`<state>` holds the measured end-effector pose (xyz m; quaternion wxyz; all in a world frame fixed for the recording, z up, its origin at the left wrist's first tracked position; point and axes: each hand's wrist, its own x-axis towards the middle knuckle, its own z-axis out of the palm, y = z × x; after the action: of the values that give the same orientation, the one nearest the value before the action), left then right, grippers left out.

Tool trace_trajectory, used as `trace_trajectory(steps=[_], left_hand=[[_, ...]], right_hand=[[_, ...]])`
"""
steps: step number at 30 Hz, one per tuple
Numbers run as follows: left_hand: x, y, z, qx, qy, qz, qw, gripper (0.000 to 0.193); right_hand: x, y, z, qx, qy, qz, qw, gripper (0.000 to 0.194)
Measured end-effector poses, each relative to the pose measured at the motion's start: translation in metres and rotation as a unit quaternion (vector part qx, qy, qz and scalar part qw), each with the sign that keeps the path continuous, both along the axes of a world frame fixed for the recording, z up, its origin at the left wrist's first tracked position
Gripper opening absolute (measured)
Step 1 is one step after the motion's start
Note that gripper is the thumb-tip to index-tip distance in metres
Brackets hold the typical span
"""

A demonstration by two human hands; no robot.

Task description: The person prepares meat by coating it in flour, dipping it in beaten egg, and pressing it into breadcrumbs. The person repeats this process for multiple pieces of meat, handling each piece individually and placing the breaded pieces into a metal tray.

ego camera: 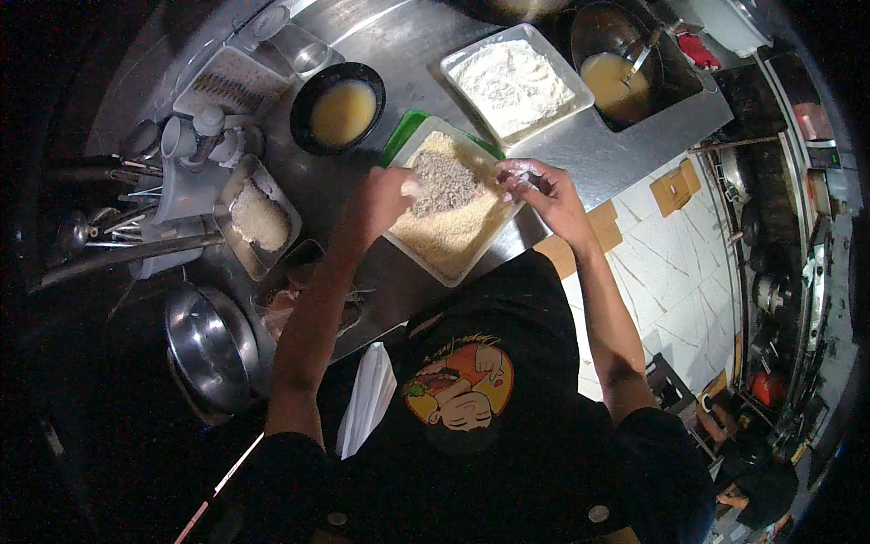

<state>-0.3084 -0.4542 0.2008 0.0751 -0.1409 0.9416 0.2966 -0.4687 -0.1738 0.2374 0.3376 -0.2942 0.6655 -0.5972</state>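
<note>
A white rectangular tray (454, 277) of pale yellow crumbs (442, 238) lies in front of me, with a greyish, coarse-grained patch (445, 182) in its middle. My left hand (389, 200) is over the tray's left side, fingers curled in; something whitish shows at the fingertips, and whether it is held is unclear. At the opposite rim is my right hand (544, 194), its fingers bent, dusted with white powder and apart from the thumb. Under the tray, a green board (402, 136) sticks out. Beyond them stands a tray of white flour (513, 85).
A black bowl of yellowish liquid (343, 112) stands beyond my left hand. Farther right, a dark wok (612, 41) holds similar liquid and a ladle (637, 64). At left are a metal pan of pale crumbs (258, 217) and steel bowls (211, 347). Another person (754, 469) is at lower right.
</note>
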Motion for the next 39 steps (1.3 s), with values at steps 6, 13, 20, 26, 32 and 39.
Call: trace_trajectory(steps=[6,13,20,26,32,39], left_hand=[[-0.030,0.051,0.033,0.078,-0.006,-0.038,0.996,0.039],[-0.003,0.082,0.006,0.115,0.075,-0.222,0.965,0.060],[0.003,0.119,-0.007,-0.055,-0.024,-0.264,0.963,0.043],[0.008,0.106,-0.049,0.017,-0.075,-0.115,0.990,0.036],[-0.031,0.076,0.050,0.092,-0.012,-0.045,0.995,0.038],[-0.020,0.028,0.018,0.073,0.200,-0.016,0.977,0.043]], right_hand=[[-0.002,-0.001,0.005,0.016,0.004,-0.002,1.000,0.030],[-0.003,0.004,0.010,0.025,-0.014,-0.008,1.000,0.031],[-0.002,0.006,0.003,0.013,-0.008,-0.011,1.000,0.030],[0.000,0.003,0.008,0.009,-0.011,0.000,1.000,0.031],[-0.003,0.007,0.008,0.006,-0.008,-0.004,1.000,0.031],[-0.003,0.003,0.013,0.011,0.004,0.007,1.000,0.031]])
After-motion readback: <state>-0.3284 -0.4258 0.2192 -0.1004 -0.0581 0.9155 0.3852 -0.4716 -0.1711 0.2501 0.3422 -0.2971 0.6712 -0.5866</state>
